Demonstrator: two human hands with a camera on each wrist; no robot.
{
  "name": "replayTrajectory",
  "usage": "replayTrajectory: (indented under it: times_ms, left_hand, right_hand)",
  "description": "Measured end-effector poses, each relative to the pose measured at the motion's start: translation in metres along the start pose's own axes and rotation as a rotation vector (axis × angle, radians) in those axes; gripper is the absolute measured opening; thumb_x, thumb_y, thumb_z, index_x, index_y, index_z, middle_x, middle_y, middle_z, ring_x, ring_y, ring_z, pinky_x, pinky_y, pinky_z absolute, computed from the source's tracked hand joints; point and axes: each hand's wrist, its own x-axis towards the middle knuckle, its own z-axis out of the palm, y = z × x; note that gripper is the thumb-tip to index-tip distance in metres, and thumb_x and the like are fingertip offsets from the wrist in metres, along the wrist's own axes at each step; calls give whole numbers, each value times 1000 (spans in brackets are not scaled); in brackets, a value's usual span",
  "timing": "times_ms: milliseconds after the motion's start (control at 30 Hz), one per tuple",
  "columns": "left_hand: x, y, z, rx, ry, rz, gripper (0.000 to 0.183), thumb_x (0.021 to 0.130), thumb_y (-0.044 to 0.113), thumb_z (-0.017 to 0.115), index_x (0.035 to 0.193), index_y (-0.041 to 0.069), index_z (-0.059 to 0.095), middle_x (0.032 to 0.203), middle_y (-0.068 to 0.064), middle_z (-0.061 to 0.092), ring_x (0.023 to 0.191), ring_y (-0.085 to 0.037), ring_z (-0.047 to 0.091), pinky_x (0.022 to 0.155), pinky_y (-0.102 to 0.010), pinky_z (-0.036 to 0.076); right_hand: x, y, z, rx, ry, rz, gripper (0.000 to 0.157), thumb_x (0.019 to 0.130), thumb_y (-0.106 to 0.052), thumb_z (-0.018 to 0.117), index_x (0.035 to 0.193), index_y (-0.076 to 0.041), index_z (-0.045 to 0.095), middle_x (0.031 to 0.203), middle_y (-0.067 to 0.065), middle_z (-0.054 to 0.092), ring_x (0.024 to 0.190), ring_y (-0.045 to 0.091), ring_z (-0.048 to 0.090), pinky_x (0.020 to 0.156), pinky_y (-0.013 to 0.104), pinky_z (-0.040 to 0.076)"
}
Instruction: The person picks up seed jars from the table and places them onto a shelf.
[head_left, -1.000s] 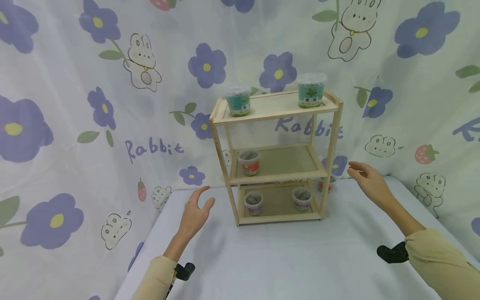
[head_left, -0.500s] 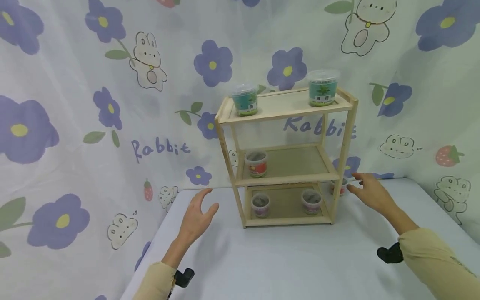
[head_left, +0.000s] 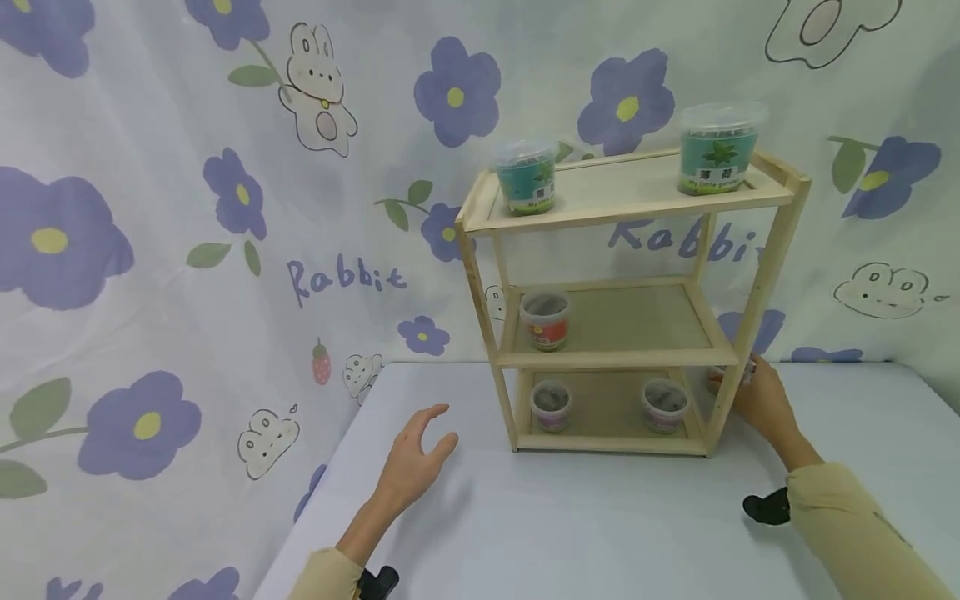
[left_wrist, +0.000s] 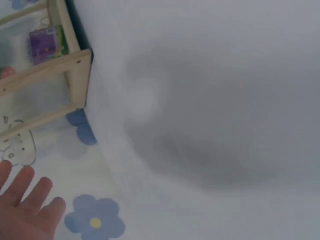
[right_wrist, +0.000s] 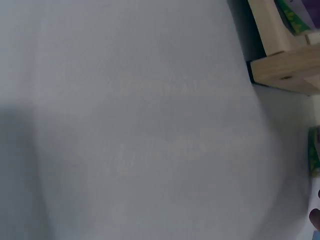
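Note:
My right hand is at a small tub on the table, just outside the right side of the wooden shelf rack. The rack's post and the hand cover much of that tub, so I cannot tell whether the fingers grip it. In the right wrist view, only fingertips show at the lower right edge, near the green side of a tub. To the left of the rack, my left hand hovers above the table with thumb and fingers spread, holding nothing.
Two lidded teal tubs, one left and one right, stand on the top shelf. A red-labelled tub sits on the middle shelf's left. Purple-labelled tubs stand at both ends of the bottom shelf. A patterned curtain backs the white table.
My right hand has moved down and inward to the tub beside the rack. My left hand stays spread at the rack's left. The head view has moved closer, so the rack appears larger and farther right.

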Motion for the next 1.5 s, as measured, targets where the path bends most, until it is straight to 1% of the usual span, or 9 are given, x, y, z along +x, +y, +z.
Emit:
replayTrajectory:
  times_ms: [200, 300, 500, 733, 833, 967, 1033, 1233, 1500]
  left_hand:
    - [-19, -3, 6, -3, -1, -14, 45, 95, 30, 66, 136, 16, 57, 140, -3, 57, 136, -27, 47, 109, -52, 39]
    - [-25, -4, 6, -8, 2, -15, 44, 94, 30, 67, 135, 15, 58, 139, -3, 58, 135, -27, 48, 109, -52, 39]
    - [-27, -6, 4, 9, 24, 2, 43, 94, 28, 67, 133, 13, 59, 137, -5, 59, 134, -28, 50, 108, -53, 40]
    - [-22, -8, 6, -7, 29, -12, 43, 94, 26, 67, 134, 11, 59, 137, -6, 59, 134, -28, 48, 110, -53, 38]
    - [-19, -10, 9, -12, 33, -17, 43, 95, 26, 66, 134, 12, 59, 138, -5, 59, 134, -28, 48, 110, -52, 38]
    - [-17, -12, 12, -18, 55, -18, 41, 94, 26, 67, 132, 13, 60, 137, -5, 60, 133, -28, 49, 110, -51, 39]
    - [-15, -13, 14, -22, 61, -18, 41, 94, 25, 67, 132, 12, 60, 136, -4, 60, 133, -27, 50, 110, -50, 39]
    - [-10, -17, 18, -46, 63, -19, 41, 94, 24, 67, 132, 11, 60, 136, -3, 60, 133, -25, 50, 111, -43, 40]
    - [-12, -22, 21, -50, 62, -60, 42, 94, 24, 68, 133, 10, 59, 136, -4, 59, 134, -26, 49, 111, -42, 40]
  right_hand:
    - [-17, 2, 0, 13, 31, 61, 41, 91, -24, 70, 109, 6, 49, 96, 29, 59, 80, 37, 61, 59, 40, 48]
    - [-23, 1, -5, 1, 17, 93, 51, 94, -26, 67, 120, 13, 46, 94, 31, 58, 76, 37, 59, 56, 38, 47]
    - [-23, -8, -24, -2, -31, 130, 85, 99, -34, 58, 144, 23, 15, 110, 43, 51, 86, 46, 58, 57, 35, 47]
    - [2, -37, -54, 69, -13, 62, 84, 98, -36, 59, 148, 17, 16, 130, 46, 42, 109, 52, 53, 60, 16, 43]
    - [20, -55, -70, 87, 10, 20, 80, 98, -36, 60, 150, 11, 22, 127, 38, 48, 102, 32, 58, 60, 9, 39]
    - [44, -79, -88, 174, 10, -80, 67, 99, -28, 60, 148, 6, 30, 115, 12, 58, 91, -4, 53, 68, 7, 42]
    - [54, -89, -94, 213, -6, -108, 61, 99, -25, 61, 145, 6, 34, 114, 6, 58, 91, -9, 52, 71, 7, 43]
    - [73, -106, -96, 200, -212, -121, 71, 99, -29, 60, 156, -3, 24, 138, 23, 49, 107, 4, 50, 80, 16, 44]
    - [83, -118, -90, 326, -440, -188, 73, 99, -15, 60, 157, -3, 17, 148, 27, 39, 109, -10, 49, 86, 10, 45]
